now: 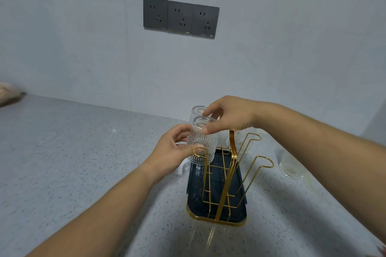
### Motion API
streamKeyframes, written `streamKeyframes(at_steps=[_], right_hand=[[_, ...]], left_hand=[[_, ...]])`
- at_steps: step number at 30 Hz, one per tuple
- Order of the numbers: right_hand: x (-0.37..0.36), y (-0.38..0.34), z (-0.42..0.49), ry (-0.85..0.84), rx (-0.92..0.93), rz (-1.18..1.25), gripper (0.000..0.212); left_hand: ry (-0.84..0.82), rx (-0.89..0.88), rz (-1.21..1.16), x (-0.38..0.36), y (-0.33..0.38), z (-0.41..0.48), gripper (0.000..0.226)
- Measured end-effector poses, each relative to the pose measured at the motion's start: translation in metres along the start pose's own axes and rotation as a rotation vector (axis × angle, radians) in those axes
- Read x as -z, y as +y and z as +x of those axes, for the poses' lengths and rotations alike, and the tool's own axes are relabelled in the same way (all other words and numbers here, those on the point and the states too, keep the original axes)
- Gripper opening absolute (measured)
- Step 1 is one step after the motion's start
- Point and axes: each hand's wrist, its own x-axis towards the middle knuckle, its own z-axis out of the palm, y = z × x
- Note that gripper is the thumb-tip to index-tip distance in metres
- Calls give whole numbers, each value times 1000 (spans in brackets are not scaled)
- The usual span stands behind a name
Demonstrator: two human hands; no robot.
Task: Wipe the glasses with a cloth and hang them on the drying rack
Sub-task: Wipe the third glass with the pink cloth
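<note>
Your left grip (pixel 173 152) held the clear ribbed drinking glass (pixel 200 137) round its side wall, thumb across the front and fingers behind. Your right grip (pixel 229 117) pinched its upturned base from above, thumb and forefinger. Both were closed on the same glass, which was mouth-down. It sat between the two grips, over the looped prong of the gold wire drying rack (pixel 225 190) just below your left thumb. Whether the prong was inside the mouth yet, can't tell.

Handling, as a judgement:
- Light, rigid and brittle, so it would chip if knocked on the wire.
- The ribs gave some purchase, but possibly wet glass slips.
- The side-wall hold plus the base pinch looked right.
- Keep fingers off the rim, which needs to pass over the prong.

Just behind your right grip's fingertips a second ribbed glass (pixel 197 109) hung inverted, close enough to clink. A third (pixel 239 142) hung below the right grip, on the far side of the rack. A fourth (pixel 290 168) stood on the speckled grey tabletop (pixel 83 152), well off to the right grip's outer side, not hung yet. The dark drip tray (pixel 196 194) lay under the rack, below both grips. Neither grip held a cloth.
</note>
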Motion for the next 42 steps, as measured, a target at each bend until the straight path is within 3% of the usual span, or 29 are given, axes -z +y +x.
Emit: streamKeyframes(at_steps=[7, 16, 20, 23, 31, 37, 42], right_hand=[[1, -5, 3, -27, -11, -111, 75], [-1, -9, -3, 0, -16, -177, 74], [-4, -5, -8, 57, 7, -1, 72], [-2, -1, -19, 179, 62, 111, 58], [11, 44, -82, 470, 63, 388, 18], [1, 127, -159, 621, -175, 565, 11], [-22, 200, -216, 641, -372, 720, 7]], left_hand=[[-5, -7, 2, 0, -6, -3, 72], [-4, 12, 31, 2, 0, -7, 67], [13, 19, 55, 3, 5, -11, 74], [9, 28, 91, 5, 10, -14, 75], [147, 71, 133, 13, 37, -29, 49], [319, -130, 26, -21, 108, -47, 24], [149, -256, -124, -97, 169, -72, 18]])
